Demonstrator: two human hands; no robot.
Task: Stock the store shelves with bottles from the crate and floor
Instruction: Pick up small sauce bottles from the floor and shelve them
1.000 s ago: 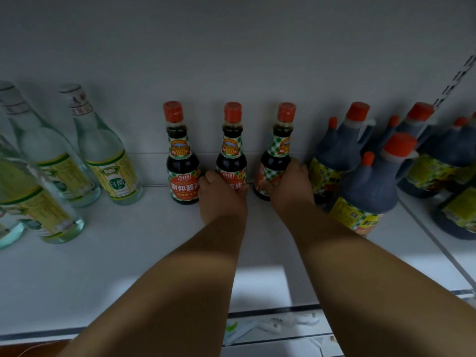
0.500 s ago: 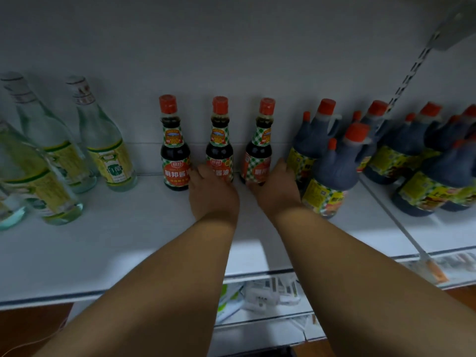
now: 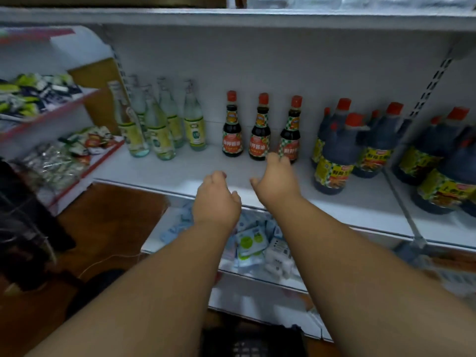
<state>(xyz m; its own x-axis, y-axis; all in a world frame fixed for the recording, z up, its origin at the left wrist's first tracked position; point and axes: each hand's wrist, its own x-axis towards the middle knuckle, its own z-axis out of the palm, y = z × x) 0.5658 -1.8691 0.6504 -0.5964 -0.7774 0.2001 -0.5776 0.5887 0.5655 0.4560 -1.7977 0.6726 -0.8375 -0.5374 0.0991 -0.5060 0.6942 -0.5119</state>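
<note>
Three small dark soy sauce bottles with red caps stand in a row at the back of the white shelf (image 3: 180, 173): left bottle (image 3: 232, 130), middle bottle (image 3: 260, 132), right bottle (image 3: 291, 135). My left hand (image 3: 216, 199) hovers over the shelf's front edge, fingers loosely curled and holding nothing. Further in, my right hand (image 3: 277, 179) is just in front of the right bottle, fingers apart and also holding nothing.
Several clear glass bottles (image 3: 157, 124) with green labels stand left of the row. Large dark jugs (image 3: 337, 153) with red caps fill the right side. Packets (image 3: 252, 243) lie on the lower shelf. A dark crate (image 3: 252, 341) sits on the brown floor below.
Both hands have let go of the middle and right bottles and pulled back toward the shelf's front edge. The view has drawn back and widened.
</note>
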